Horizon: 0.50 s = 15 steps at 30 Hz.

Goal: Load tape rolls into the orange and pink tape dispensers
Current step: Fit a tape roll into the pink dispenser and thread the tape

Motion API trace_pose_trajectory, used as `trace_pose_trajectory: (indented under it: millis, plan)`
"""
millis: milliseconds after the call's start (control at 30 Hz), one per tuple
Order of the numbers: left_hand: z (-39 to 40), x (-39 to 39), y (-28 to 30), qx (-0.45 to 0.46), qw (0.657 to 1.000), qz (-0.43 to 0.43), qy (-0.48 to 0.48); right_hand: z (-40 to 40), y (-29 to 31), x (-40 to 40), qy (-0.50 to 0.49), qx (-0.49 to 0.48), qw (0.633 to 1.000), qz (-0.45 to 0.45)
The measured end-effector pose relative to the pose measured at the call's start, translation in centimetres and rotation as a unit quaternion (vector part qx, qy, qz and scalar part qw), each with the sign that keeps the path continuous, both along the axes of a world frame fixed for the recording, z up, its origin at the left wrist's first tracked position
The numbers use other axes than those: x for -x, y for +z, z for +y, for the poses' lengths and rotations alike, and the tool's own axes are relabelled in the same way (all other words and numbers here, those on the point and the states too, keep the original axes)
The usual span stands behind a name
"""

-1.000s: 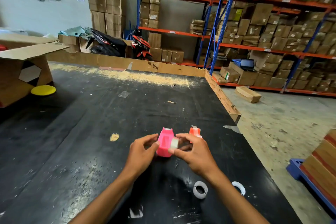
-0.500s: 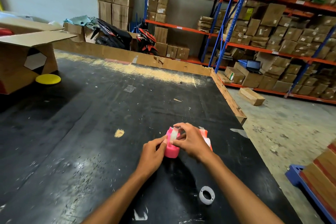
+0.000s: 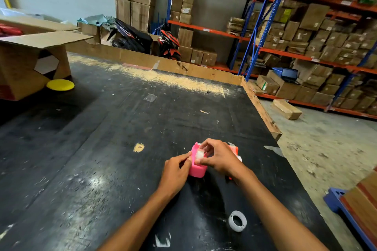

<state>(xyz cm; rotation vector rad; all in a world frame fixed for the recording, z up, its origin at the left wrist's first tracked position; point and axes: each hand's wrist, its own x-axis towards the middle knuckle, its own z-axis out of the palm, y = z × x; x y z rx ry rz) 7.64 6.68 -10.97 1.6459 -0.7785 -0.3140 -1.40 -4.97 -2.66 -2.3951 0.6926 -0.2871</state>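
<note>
Left hand (image 3: 175, 171) pinching the near-left wall of the pink dispenser (image 3: 196, 166), bracing it on the black surface (image 3: 102, 149). Right hand (image 3: 219, 156) at 3 o'clock of it, fingertips closed on a clear tape roll (image 3: 199, 154) seated in the open top. Step judged as seating the roll: best done with the body held still, roll pressed squarely onto the hub, free end led toward the cutter. Orange dispenser (image 3: 234, 149) just behind the right hand, mostly hidden; contents not discernible. Empty white core (image 3: 237, 220) lying at 5 o'clock, well apart. Open cardboard box (image 3: 30, 61) at 10 o'clock, contents unclear; yellow disc (image 3: 60, 84) beside it.
</note>
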Motion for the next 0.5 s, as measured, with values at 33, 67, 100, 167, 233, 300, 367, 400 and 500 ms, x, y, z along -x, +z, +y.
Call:
trace_pose_trajectory:
  millis: [33,67,100,167,233,300,367,400,500]
  plan:
    - [0.02,0.08,0.01,0.001,1.000,0.000,-0.001,0.00,0.06,0.00,-0.001,0.005,1.000,0.002]
    - [0.04,0.10,-0.01,0.001,1.000,0.002,-0.001,-0.04,0.09,-0.03,-0.001,0.009,1.000,0.005]
    - [0.06,0.12,0.01,0.003,1.000,0.003,-0.002,-0.14,0.10,-0.06,0.000,0.013,1.000,0.006]
    - [0.05,0.15,0.02,0.004,1.000,0.005,-0.002,-0.37,0.27,-0.15,0.001,0.018,1.000,0.012]
    - [0.09,0.17,0.10,0.004,1.000,0.001,-0.002,-0.49,0.56,-0.37,0.010,0.025,0.999,0.029]
    - [0.15,0.21,0.23,0.004,1.000,-0.008,-0.011,-0.52,0.72,-0.45,0.018,0.043,0.997,0.054]
    - [0.22,0.32,0.22,0.005,1.000,-0.016,-0.019,-0.54,0.76,-0.28,0.022,0.057,0.996,0.070]
    - [0.30,0.34,0.27,0.003,1.000,-0.019,-0.020,-0.62,0.69,-0.20,0.020,0.052,0.996,0.069]
    - [0.43,0.46,0.30,-0.004,1.000,-0.026,-0.017,-0.83,0.44,0.20,0.017,0.013,0.998,0.056]
